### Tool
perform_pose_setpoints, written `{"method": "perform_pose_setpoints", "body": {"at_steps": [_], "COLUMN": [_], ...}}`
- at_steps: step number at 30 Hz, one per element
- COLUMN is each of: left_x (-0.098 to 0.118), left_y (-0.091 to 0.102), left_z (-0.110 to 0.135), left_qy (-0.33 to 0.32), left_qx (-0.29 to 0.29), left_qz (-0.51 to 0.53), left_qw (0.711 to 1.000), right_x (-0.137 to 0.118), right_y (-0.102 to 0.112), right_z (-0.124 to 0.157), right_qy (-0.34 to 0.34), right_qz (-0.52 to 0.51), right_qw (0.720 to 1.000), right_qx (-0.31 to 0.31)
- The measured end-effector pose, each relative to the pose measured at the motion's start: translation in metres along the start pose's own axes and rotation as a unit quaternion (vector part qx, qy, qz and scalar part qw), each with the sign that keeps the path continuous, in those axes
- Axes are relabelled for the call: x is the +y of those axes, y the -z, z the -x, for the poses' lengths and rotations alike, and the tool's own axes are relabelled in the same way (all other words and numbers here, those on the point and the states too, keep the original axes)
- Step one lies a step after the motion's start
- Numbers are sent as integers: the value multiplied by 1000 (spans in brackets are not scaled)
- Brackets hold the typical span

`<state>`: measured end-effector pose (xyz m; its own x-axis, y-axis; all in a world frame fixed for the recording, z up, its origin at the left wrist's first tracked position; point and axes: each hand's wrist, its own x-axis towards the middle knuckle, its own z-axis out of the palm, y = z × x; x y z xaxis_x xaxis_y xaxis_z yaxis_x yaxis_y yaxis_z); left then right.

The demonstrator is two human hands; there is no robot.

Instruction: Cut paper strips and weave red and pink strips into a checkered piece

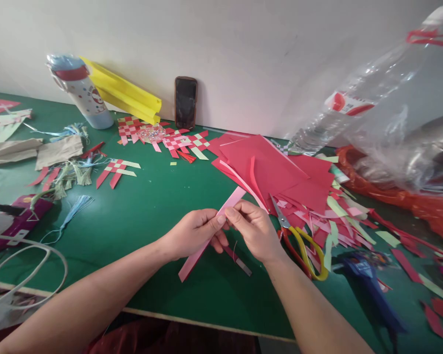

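Matt paper strip point(233, 199); glossy plastic bottle point(384, 81); scissor blades point(280, 214) shiny metal, handles point(296, 235) smooth plastic.

Bare green tabletop point(136, 223) between blue tassel point(76, 210) and left hand point(192, 233), scissors point(294, 231) just beside right hand point(256, 233), red sheets point(273, 169) beyond

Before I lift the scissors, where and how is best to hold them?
Perhaps take the scissors by the yellow and red handles, from the right: the loops lie on the near side, the blade points away, and the right forearm crowds their left.
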<state>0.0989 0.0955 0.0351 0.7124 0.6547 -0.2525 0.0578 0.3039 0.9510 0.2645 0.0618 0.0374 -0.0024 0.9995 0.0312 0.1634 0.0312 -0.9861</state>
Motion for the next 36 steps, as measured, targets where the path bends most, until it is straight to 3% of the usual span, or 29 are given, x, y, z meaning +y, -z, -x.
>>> {"method": "perform_pose_setpoints", "body": {"at_steps": [5,10,13,17,21,31,36], "left_x": [1,2,1,2,3,2,-1], "left_y": [1,0,-2,-3,-1,1,2], "left_z": [2,2,2,3,4,2,0], "left_qy": [4,16,31,54,11,18,15], "left_qx": [20,14,10,-21,-36,35,44], "left_qz": [-44,-67,-58,-3,45,-9,-31], "left_qw": [999,998,998,998,998,999,998], "right_x": [2,12,14,12,6,4,0], "right_y": [-2,6,10,9,4,1,1], "right_z": [0,-4,-5,-5,-2,0,-1], "right_qy": [-15,12,23,20,12,-5,10], "right_qz": [-23,-79,-77,-48,-34,7,43], "right_qw": [1000,993,992,993,997,999,997], "right_qx": [3,85,102,105,65,34,63]}}
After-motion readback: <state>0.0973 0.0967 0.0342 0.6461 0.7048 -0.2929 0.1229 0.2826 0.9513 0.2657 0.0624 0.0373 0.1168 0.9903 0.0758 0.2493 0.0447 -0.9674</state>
